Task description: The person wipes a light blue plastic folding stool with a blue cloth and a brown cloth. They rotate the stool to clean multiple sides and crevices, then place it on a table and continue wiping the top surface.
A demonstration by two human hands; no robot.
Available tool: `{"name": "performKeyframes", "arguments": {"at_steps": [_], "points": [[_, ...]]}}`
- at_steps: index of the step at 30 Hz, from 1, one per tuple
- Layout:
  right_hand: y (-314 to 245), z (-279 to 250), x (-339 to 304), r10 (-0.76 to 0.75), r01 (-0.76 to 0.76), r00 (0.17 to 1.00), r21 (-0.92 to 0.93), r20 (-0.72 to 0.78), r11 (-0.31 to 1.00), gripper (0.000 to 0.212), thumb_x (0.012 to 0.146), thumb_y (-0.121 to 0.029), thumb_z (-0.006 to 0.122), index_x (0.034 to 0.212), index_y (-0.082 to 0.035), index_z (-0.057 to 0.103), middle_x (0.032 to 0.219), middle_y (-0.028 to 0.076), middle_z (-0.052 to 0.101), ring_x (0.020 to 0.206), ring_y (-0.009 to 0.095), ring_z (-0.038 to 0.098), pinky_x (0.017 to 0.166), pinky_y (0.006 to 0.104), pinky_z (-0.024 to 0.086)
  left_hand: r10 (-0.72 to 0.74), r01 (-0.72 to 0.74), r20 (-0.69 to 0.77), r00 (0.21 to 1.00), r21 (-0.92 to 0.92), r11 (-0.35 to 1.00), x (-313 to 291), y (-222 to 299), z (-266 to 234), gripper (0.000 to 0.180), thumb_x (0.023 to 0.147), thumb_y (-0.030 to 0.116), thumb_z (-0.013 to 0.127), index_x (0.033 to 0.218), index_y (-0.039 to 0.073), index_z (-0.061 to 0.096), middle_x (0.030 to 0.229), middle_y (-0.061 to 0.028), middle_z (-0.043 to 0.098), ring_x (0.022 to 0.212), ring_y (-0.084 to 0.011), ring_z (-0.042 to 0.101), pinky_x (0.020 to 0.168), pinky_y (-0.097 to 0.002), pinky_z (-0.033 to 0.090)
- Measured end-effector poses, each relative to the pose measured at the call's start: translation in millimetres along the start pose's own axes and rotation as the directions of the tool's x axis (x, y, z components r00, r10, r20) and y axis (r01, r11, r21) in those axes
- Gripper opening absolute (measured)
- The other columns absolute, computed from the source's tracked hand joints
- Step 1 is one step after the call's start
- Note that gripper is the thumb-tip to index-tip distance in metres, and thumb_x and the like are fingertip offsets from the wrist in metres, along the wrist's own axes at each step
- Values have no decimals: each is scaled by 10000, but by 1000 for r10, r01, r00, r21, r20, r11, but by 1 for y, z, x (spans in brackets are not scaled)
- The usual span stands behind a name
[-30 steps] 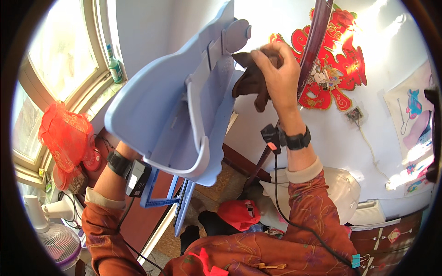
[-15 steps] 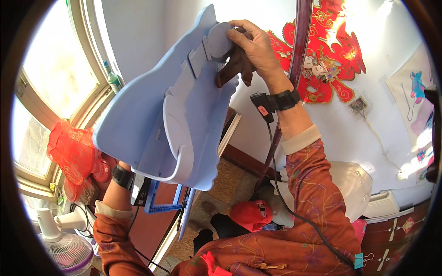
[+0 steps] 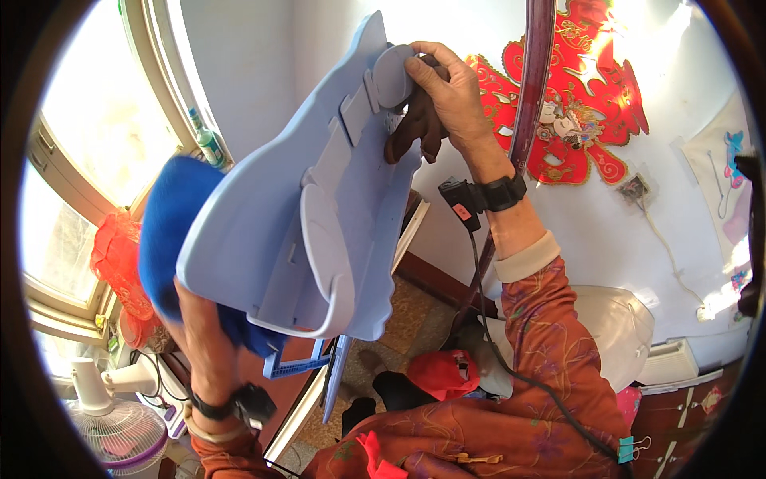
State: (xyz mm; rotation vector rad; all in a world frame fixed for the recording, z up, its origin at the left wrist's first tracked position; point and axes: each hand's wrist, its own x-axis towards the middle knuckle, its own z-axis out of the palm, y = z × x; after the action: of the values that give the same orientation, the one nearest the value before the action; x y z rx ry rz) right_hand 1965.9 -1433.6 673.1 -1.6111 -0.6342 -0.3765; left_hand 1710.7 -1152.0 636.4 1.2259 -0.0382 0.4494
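A light-blue plastic rack [image 3: 271,191] with a wavy edge, paler fittings and a curved loop-like arm is tilted in front of me. At its upper end my right hand [image 3: 459,100] grips the round pale fitting [image 3: 392,76] between thumb and forefinger. Its other fingers curl in shadow underneath. My left hand [image 3: 203,327] is beside the rack's lower left edge, against a deep-blue cloth [image 3: 171,227] partly behind the rack. The left fingers are mostly hidden, but the hand appears closed on the cloth. Below the rack is a blue plastic lattice piece [image 3: 299,363].
At left are the window, a green bottle [image 3: 207,144] on its sill, red sheer cloth [image 3: 124,259] and a white fan [image 3: 116,427]. A dark red pole [image 3: 533,88] stands before red wall decorations [image 3: 582,120]. A red bag [image 3: 443,375] lies low by my feet.
My left hand has come up from under the rack, bringing the blue cloth into view behind it. The rack has shifted slightly right and down; my right hand keeps its grip.
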Motion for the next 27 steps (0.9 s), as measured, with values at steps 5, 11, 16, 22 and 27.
{"name": "performKeyframes", "arguments": {"at_steps": [5, 11, 16, 22, 27], "points": [[-2, 5, -1, 3, -3, 1000, 19, -6, 1000, 344, 946, -267, 740, 1172, -12, 692, 874, 49, 691, 798, 102, 612, 733, 251, 514, 117, -88, -75, 990, 319, 944, -14, 7, 21, 1074, 750, 669, 805, 1488, -5, 409, 1338, -145, 591, 1255, -263, 565, 1076, -436, 441], [-13, 7, -4, -6, 3, 1000, -173, -17, 985, 378, 952, -266, 732, 1233, -20, 676, 891, 69, 701, 779, 105, 625, 715, 257, 525, 191, -52, -196, 962, 556, 829, -7, 28, 24, 853, 810, 515, 801, 1452, 55, 480, 1344, -171, 608, 1197, -339, 624, 1016, -494, 518], [-14, 11, -16, -50, 49, 999, -190, 0, 981, 407, 942, -247, 741, 1283, -44, 648, 912, 89, 710, 780, 114, 650, 718, 271, 541, 272, -113, -138, 952, 669, 735, -9, 32, 33, 707, 822, 403, 821, 1390, 63, 573, 1270, -156, 669, 1128, -339, 672, 982, -501, 546], [-9, 3, -5, 11, -11, 1000, 11, 25, 1000, 366, 921, -197, 762, 1219, -12, 658, 893, 80, 699, 749, 112, 641, 698, 259, 536, 323, -132, -93, 942, 781, 610, -12, 40, 36, 718, 798, 417, 845, 1371, 68, 588, 1249, -145, 685, 1101, -331, 696, 962, -501, 568], [-1, 1, 3, 55, -61, 997, 142, 46, 988, 375, 875, -198, 810, 1161, 5, 679, 864, 51, 675, 769, 103, 620, 690, 240, 525, 250, -60, -146, 957, 746, 664, -12, 46, 34, 771, 775, 461, 857, 1381, 73, 579, 1255, -147, 683, 1113, -342, 693, 952, -503, 573]]}}
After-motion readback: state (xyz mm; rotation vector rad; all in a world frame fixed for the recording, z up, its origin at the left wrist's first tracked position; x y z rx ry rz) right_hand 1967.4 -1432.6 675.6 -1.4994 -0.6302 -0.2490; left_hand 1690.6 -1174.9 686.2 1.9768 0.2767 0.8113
